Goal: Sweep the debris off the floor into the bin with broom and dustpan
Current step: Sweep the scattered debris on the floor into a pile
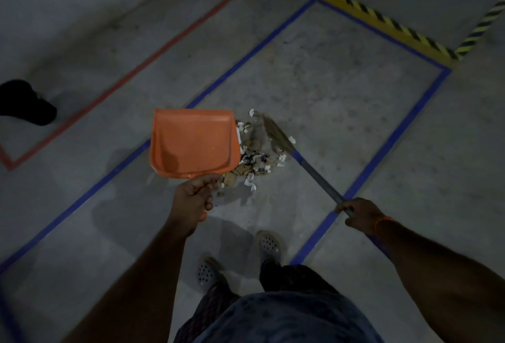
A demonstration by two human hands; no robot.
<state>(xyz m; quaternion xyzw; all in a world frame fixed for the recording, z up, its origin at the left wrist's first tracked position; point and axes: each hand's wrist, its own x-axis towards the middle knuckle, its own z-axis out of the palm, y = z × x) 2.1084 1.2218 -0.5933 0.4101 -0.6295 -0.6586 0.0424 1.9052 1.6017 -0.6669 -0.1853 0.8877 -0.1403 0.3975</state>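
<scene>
Left hand (pixel 194 195) grips dustpan (pixel 192 143), right hand (pixel 360 212) grips broom (pixel 276 134); debris (pixel 252 160) beside pan lip, hard sweep could scatter it past.

Grey concrete floor (pixel 341 74) marked with blue tape (pixel 393 137). Debris (pixel 255 160) lies between the two grips, beside the dustpan (pixel 194 143).

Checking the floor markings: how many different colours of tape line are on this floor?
3: red tape line at left, blue tape rectangle around the debris, yellow-black striped tape top right.
</scene>
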